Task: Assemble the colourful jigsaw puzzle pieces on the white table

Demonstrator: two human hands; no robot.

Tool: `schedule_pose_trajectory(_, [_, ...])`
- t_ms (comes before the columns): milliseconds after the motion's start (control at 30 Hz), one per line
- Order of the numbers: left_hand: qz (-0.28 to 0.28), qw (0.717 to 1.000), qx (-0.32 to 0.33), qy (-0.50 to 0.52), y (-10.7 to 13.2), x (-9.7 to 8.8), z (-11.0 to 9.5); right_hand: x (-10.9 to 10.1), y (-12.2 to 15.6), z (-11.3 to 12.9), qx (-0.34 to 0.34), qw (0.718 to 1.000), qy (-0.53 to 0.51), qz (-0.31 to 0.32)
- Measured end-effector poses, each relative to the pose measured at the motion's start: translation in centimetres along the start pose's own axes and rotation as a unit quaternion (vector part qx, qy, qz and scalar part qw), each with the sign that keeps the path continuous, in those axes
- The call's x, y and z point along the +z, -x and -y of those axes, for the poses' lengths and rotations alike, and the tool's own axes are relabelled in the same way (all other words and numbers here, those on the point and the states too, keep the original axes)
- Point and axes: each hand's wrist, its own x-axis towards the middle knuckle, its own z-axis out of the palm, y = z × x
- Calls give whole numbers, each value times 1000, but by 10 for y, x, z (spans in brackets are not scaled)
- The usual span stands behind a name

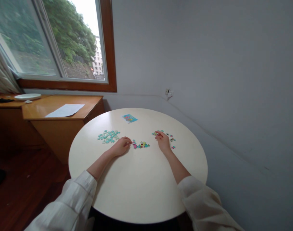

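Note:
On the round white table [136,186] lie small jigsaw pieces. My left hand [121,146] rests curled on the table, its fingertips touching the left end of a joined strip of puzzle pieces [141,145]. My right hand [162,140] is pinched over loose pieces [171,138] at the right, fingers closed on a small piece at its tips. A pile of teal pieces [108,136] lies left of my left hand. A blue picture card [129,118] lies at the far side of the table.
A wooden cabinet [64,118] stands left of the table with a paper sheet [65,110], a white plate [27,96] and a dark object on it. A window is above it. A grey wall with a socket [168,93] runs behind and to the right.

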Motion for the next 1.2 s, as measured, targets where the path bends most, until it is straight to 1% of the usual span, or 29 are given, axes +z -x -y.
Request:
schedule_pose_trajectory(200, [-4, 1000, 1, 0, 0, 1, 3, 2, -2, -4, 42, 999, -26, -11])
schedule_pose_trajectory(367, [-4, 1000, 2, 7, 1, 0, 2, 3, -4, -6, 52, 997, -48, -13])
schedule_pose_trajectory(433, [-4, 1000, 4, 9, 1, 0, 2, 3, -4, -5, 54, 998, -41, -8])
schedule_pose_trajectory(500, [-3, 1000, 4, 10, 1, 0, 3, 4, -3, -4, 49, 999, -14, 0])
schedule_pose_trajectory(633, [4, 1000, 8, 5, 1, -2, 2, 5, 2, 0, 14, 997, 75, 25])
schedule_pose_trajectory(767, [7, 1000, 12, -3, 1, -4, 1, 5, 7, 5, 10, 983, 175, 58])
schedule_pose_trajectory(867, [5, 1000, 11, -7, 1, -4, 2, 5, 10, 10, 10, 970, 229, 81])
schedule_pose_trajectory(1033, [4, 1000, 14, -7, 2, -4, 4, 4, 13, 19, 11, 955, 268, 124])
schedule_pose_trajectory(1200, [5, 1000, 16, -5, 2, -5, 3, 4, 15, 20, 7, 954, 268, 137])
